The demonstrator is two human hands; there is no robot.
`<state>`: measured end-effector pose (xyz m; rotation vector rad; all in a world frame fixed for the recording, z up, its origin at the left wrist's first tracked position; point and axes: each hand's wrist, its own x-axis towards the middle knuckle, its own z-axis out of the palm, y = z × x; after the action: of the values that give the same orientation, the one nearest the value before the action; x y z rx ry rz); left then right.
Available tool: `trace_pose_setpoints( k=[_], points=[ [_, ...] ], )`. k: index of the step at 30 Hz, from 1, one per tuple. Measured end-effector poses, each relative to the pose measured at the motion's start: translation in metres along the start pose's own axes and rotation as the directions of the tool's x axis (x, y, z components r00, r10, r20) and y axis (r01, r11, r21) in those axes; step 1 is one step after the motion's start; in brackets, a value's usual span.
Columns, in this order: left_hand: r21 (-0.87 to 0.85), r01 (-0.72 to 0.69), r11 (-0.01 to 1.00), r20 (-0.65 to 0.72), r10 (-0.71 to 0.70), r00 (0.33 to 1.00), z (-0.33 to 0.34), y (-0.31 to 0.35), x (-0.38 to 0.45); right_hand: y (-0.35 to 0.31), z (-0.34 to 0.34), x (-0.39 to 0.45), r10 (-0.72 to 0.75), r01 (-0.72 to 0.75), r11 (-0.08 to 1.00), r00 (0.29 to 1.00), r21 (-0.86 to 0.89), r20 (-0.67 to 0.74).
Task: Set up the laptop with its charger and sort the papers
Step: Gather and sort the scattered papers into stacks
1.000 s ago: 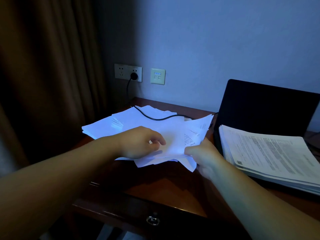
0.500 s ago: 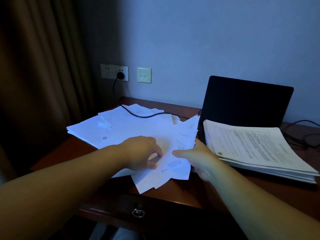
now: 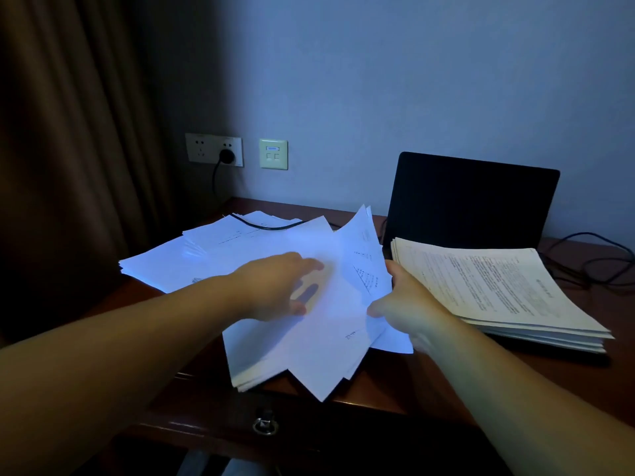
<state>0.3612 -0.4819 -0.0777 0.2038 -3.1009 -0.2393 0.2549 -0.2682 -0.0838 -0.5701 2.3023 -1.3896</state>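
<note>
While the loose papers (image 3: pixel 309 324) fan across the desk's (image 3: pixel 388 389) front edge, corners overhanging, the left hand (image 3: pixel 275 290) presses flat on top with fingers spread, and the right hand (image 3: pixel 402 304) pinches their right edge, nearer the neat stack (image 3: pixel 498 290) lying on the laptop (image 3: pixel 474 197). Print's too small to read.

Counting what's sitting here: one laptop (image 3: pixel 470 197), two piles of paper, a loose messy pile (image 3: pixel 261 269) and a neat stack (image 3: pixel 498 290), two wall plates (image 3: pixel 213 149), one plugged-in cable (image 3: pixel 264 225), two hands (image 3: pixel 275 286) working.
</note>
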Motion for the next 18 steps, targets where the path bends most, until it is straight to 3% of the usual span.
trace_pose_setpoints(
  k=[7,10,14,18],
  points=[
    [-0.029,0.054,0.998,-0.254,-0.06,0.965,-0.022,0.002,0.027,-0.006,-0.047,-0.007,-0.053,0.054,0.998,0.998,-0.023,0.024],
    [0.121,0.084,0.989,-0.359,-0.035,0.933,-0.038,0.008,0.037,-0.009,-0.061,-0.01,-0.105,0.108,0.993,0.993,-0.046,0.054],
    [0.25,0.086,0.964,-0.365,0.012,0.931,-0.062,0.016,0.047,-0.015,-0.075,-0.011,-0.174,0.181,0.976,0.982,-0.117,0.066],
    [0.189,0.049,0.981,-0.303,0.011,0.953,-0.09,0.02,0.05,-0.026,-0.088,-0.012,-0.238,0.245,0.95,0.969,-0.195,0.063]
  ],
)
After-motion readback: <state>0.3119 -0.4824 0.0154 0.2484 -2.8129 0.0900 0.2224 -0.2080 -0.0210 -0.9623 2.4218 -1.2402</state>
